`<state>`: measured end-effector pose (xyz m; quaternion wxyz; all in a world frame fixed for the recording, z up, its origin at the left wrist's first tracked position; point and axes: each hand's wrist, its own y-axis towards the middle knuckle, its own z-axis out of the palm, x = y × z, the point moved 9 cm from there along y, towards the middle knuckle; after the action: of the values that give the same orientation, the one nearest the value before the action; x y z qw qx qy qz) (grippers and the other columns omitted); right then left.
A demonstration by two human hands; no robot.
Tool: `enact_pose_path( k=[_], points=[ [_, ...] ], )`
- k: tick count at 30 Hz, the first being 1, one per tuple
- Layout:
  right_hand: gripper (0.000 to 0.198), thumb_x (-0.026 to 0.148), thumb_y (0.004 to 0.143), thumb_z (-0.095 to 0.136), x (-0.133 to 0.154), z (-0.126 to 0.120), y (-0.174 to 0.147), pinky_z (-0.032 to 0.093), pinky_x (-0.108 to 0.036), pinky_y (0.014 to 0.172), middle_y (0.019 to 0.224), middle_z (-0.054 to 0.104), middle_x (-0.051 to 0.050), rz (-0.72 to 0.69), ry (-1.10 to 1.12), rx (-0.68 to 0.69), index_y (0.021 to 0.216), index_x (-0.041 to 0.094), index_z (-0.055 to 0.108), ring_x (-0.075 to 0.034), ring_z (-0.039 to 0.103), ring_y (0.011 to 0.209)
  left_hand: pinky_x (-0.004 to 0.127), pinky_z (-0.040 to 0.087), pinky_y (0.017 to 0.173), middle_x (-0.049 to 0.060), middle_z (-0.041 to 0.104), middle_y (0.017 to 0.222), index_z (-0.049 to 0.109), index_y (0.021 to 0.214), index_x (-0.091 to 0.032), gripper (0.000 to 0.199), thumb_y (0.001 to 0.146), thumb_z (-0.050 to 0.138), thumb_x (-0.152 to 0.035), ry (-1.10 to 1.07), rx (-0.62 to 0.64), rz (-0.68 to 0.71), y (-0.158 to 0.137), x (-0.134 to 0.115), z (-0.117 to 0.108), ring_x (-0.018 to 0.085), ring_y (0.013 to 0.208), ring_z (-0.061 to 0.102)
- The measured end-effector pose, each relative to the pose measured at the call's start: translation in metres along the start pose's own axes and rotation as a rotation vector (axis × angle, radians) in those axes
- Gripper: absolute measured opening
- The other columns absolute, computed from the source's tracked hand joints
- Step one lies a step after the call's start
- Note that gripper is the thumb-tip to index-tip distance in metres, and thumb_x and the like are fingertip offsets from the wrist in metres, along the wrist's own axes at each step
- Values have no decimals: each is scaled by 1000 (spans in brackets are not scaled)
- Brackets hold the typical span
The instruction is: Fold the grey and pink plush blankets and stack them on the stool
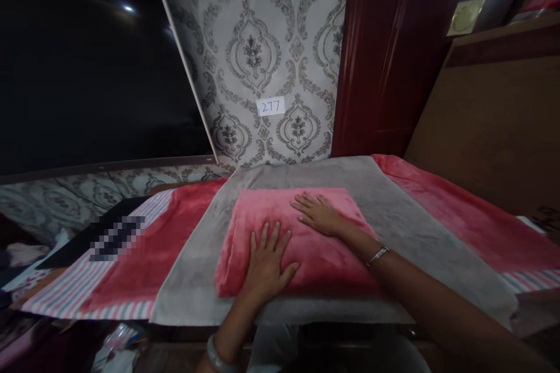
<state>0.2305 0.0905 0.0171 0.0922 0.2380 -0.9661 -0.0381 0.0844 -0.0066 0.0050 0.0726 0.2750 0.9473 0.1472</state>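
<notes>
A folded pink plush blanket (324, 256) lies flat in the middle of a grey cloth (188, 268). On its left part rests my left hand (268, 265), palm down with the fingers spread. My right hand (319, 213) lies flat near the blanket's far edge, fingers stretched toward the left. Both palms touch the plush surface, and neither hand grips anything. The folded layers show along the blanket's left side.
Red cloth (157, 245) with striped edging spreads beneath the grey one at both sides. A dark television screen (96, 70) stands at the left, a large cardboard box (494, 122) at the right. Behind are patterned wallpaper and a paper label (270, 106) reading 277.
</notes>
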Motion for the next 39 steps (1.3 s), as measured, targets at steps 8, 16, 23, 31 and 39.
enact_pose_path(
  k=[8,16,23,31,39],
  points=[
    [55,43,102,27,-67,-15,16,26,-62,114,157,41,-13,301,-118,-11,151,25,44,-33,34,145,70,18,117,8,27,165,37,154,-30,71,90,58,-53,-28,3,7,-1,0,-2,37,152,19],
    [58,53,102,30,75,-4,41,16,-55,121,165,24,-5,-256,45,53,157,32,31,-26,16,153,67,15,119,20,28,163,34,155,-16,80,88,58,-52,96,-183,-274,-26,35,-32,39,151,20],
    [58,51,102,31,67,18,86,20,-54,119,165,24,-5,-194,17,86,157,33,31,-26,22,152,67,26,113,19,23,164,40,153,-26,75,86,62,-51,132,-120,-380,-37,58,-8,44,148,24],
    [61,54,101,30,-13,-1,66,18,-63,116,162,31,-14,219,-60,42,154,25,39,-35,27,149,66,28,112,20,24,164,41,153,-24,73,88,58,-53,122,-116,-373,-36,59,-11,45,149,21],
    [61,49,99,31,-106,4,-52,28,-63,114,163,28,-11,530,-17,-115,155,25,36,-33,28,149,65,28,113,20,24,164,42,152,-22,71,90,55,-54,133,-80,-401,-31,58,-15,45,150,21]
  ],
)
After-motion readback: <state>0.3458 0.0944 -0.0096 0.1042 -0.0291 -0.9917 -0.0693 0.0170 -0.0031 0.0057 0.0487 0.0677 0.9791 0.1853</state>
